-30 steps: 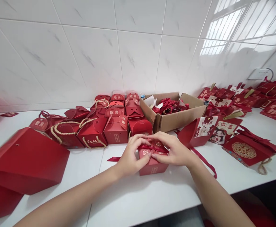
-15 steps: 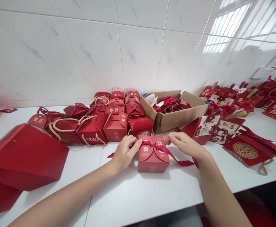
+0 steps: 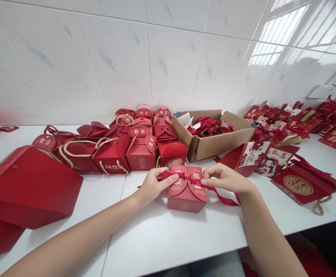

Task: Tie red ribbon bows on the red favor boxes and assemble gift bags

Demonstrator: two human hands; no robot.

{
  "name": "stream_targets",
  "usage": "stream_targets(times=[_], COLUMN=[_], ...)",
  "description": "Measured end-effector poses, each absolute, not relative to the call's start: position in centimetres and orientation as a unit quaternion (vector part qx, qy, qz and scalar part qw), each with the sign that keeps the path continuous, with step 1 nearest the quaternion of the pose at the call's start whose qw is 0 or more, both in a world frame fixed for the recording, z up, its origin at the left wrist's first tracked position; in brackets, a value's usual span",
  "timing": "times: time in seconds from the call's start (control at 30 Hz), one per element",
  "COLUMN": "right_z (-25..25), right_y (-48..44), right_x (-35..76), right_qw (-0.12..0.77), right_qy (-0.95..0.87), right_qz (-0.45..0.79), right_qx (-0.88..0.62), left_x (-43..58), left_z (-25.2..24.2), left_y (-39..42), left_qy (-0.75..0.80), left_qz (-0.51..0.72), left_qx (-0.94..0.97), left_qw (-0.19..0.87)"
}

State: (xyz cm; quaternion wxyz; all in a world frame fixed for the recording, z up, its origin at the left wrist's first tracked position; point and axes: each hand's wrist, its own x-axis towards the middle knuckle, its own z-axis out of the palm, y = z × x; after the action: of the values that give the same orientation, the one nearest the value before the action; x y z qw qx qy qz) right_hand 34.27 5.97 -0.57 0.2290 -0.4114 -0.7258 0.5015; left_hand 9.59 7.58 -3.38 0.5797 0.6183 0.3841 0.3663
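A small red gift box [image 3: 187, 194] with gold characters on its flaps stands on the white counter [image 3: 162, 238] in front of me. A red ribbon [image 3: 185, 177] crosses its top, knotted in the middle. My left hand [image 3: 153, 185] pinches the ribbon's left end beside the box. My right hand [image 3: 225, 178] pinches the right end, whose loose tail [image 3: 224, 199] trails over the counter to the right. Both hands sit level with the box top, one on each side.
Behind stand several closed red boxes [image 3: 141, 152], some with rope handles. An open cardboard carton [image 3: 214, 144] holds red ribbons. Large red paper bags [image 3: 26, 188] lie at the left. Flat red bags and cards [image 3: 297, 181] cover the right. The counter's front edge runs near me.
My hands left the top of the box and drew apart, pulling the ribbon ends sideways and tightening the knot. The box flaps now show.
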Motion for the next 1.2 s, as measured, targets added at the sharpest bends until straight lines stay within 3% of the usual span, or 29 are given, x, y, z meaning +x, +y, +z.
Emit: stream_targets(times=[0.6,0.7,0.87,1.2], right_z=[-0.6,-0.7,-1.1,-0.8], right_y=[6.0,5.9,5.5,4.6], right_x=[34.6,34.1,32.5,31.3], right_qw=[0.213,0.238,0.357,0.309], right_qy=[-0.732,-0.741,-0.752,-0.812], right_qz=[0.521,0.478,0.318,0.246], right_qx=[-0.383,-0.407,-0.454,-0.430], left_x=[9.5,9.5,9.9,11.1], left_z=[-2.8,-2.3,-1.5,-1.0], left_y=[7.5,7.5,7.1,6.3], left_qy=[0.391,0.399,0.418,0.454], left_qz=[0.360,0.370,0.377,0.384], left_qx=[0.557,0.580,0.608,0.606], left_qw=[0.638,0.607,0.560,0.528])
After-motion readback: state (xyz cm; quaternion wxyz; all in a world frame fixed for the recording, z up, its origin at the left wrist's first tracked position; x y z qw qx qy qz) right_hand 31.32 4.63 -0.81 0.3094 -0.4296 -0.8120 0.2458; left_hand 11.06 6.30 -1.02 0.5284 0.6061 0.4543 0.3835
